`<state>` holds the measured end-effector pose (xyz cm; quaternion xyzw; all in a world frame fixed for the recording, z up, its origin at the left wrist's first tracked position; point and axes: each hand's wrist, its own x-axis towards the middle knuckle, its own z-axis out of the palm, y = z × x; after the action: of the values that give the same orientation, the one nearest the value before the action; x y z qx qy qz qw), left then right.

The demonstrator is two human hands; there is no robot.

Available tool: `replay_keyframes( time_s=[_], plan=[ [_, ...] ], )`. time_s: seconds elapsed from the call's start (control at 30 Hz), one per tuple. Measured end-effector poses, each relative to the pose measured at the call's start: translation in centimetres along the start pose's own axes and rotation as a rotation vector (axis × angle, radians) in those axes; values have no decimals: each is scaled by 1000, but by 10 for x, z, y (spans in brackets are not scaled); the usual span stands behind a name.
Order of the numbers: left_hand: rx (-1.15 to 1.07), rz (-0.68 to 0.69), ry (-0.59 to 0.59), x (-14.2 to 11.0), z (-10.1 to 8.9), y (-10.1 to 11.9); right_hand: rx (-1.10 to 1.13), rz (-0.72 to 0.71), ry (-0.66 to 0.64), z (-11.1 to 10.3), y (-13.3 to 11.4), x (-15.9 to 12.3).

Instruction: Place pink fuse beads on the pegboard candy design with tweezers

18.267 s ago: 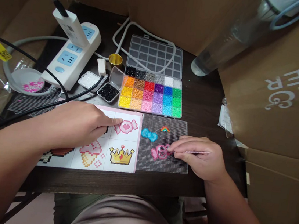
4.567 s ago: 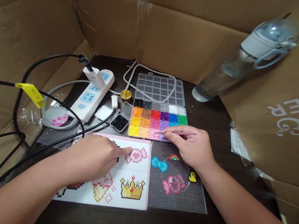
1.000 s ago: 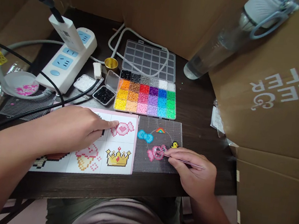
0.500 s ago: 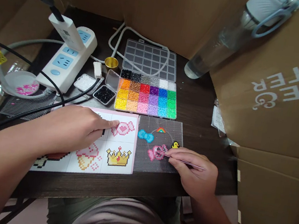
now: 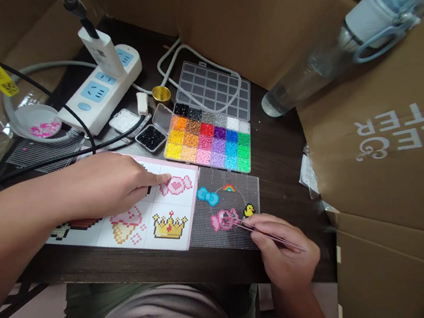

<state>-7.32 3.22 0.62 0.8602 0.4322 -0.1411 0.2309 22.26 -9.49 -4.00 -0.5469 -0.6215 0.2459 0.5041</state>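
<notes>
My left hand rests on the pattern sheet, index finger stretched out and touching the edge of the printed pink candy; it holds nothing. Tweezers are pinched in my right hand, their tips over the right part of a pink bead candy on the clear pegboard. Whether a bead sits between the tips is too small to tell. Also on the board are a blue bead bow, a bead rainbow and a yellow bead duck. A printed crown lies below the printed candy.
Behind the sheet stands an open bead box with many colours. Beside it are small boxes of black beads and white beads, a gold cup, a power strip with cables, and a dish of pink beads. A water bottle leans by cardboard.
The tweezers' tips have shifted right, from the candy's middle towards its right side, along with my right hand. My left finger stays at the printed candy. The view has tilted slightly.
</notes>
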Motion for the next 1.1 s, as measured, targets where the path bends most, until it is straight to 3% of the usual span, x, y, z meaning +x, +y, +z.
replay_keyframes(
  time_s=[0.17, 0.37, 0.43, 0.57, 0.77, 1.1],
  plan=[
    [130, 59, -35, 3, 3, -4, 65, -73, 49, -14, 5, 4],
    [132, 84, 3, 1, 8, -8, -27, -49, 102, -14, -10, 67],
    [129, 82, 6, 1, 9, -9, -59, -36, 49, -6, -13, 92],
    [130, 71, 4, 2, 12, -12, -48, 45, -189, 23, -7, 126],
    [147, 72, -28, 3, 12, -11, -20, 158, -176, 56, 10, 126],
    [130, 78, -48, 3, 9, -8, 4, 210, -191, 59, 12, 119]
  ],
)
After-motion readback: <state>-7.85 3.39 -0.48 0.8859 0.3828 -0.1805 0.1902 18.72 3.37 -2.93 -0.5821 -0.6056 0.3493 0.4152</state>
